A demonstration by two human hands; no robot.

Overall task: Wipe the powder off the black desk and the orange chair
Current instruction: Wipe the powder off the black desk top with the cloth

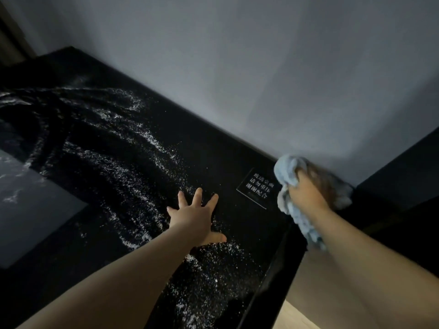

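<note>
Though black, desk white with powder.

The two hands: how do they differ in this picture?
The left hand lies flat with fingers spread; the right hand is curled round a blue cloth. The left hand rests among white powder on the black desk; the right hand is at its right end, blurred. Both are bare.

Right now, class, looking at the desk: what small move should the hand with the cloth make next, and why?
Probably bring the right hand with its blue cloth onto the black desk and sweep left: white powder streaks the surface around the flat left hand, while the cloth is off at the right end.
</note>
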